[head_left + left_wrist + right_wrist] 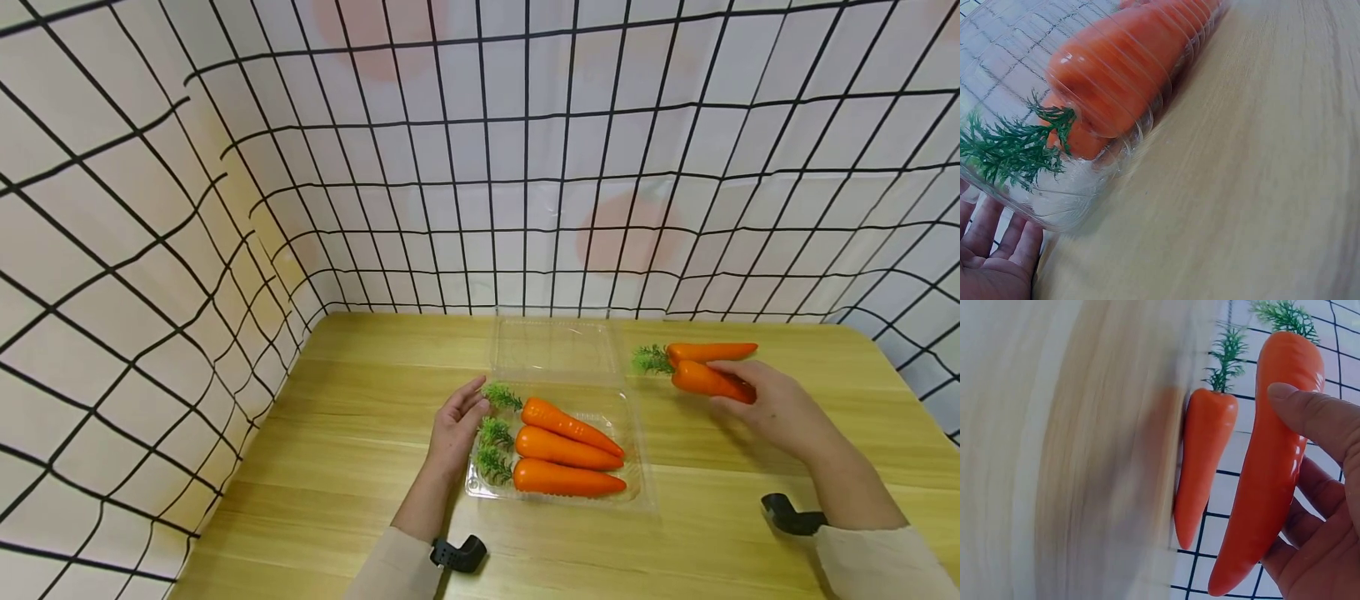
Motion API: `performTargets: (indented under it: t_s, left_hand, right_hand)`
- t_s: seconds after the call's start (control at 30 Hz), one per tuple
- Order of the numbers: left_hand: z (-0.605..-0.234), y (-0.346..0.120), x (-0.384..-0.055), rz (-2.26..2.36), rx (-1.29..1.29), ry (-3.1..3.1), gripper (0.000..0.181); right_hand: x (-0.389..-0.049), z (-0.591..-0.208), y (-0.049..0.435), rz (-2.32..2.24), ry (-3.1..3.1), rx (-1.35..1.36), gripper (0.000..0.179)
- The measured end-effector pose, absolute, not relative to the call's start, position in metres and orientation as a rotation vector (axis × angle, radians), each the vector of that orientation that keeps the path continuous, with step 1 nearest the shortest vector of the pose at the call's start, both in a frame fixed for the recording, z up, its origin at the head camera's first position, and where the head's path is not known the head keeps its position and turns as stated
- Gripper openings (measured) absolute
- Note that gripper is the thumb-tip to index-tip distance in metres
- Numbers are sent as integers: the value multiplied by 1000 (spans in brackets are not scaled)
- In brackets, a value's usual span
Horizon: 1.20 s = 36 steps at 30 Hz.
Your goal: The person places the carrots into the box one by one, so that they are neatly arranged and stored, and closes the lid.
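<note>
Three orange carrots with green leafy tops lie side by side in a clear plastic clamshell box [637, 492]; the nearest carrot [562, 477] is along its front. My left hand [454, 429] rests at the box's left edge, its fingers extended against the plastic beside the leafy tops [1016, 147]. To the right of the box, my right hand [772, 408] grips a carrot [1272, 456] between thumb and fingers, which looks raised off the table. Just behind it another carrot [712, 351] lies on the wood, its tip pointing right.
The box's transparent lid [555, 346] is folded back toward the rear of the wooden table [360, 400]. A white sheet with a black grid [525, 167] stands upright behind the table and along its sides. Black bands with small devices are on both wrists.
</note>
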<state>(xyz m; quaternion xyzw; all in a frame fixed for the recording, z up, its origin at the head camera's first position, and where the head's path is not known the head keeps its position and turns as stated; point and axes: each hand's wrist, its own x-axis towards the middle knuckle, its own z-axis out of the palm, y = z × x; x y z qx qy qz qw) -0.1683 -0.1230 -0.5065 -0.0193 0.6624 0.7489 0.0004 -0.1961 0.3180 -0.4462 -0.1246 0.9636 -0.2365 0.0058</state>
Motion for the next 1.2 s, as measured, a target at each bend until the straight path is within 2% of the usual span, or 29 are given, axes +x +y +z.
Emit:
performTargets:
  t_s: [0.87,1.2]
  left_hand:
    - [-507,-122,-170,2359,-70,2076,46]
    - [-507,-123,-169,2344,-76,2076,46]
  right_hand:
    - [-182,-421,287,-864,3199,-360,52]
    - [-176,-409,265,-893,3216,-518,50]
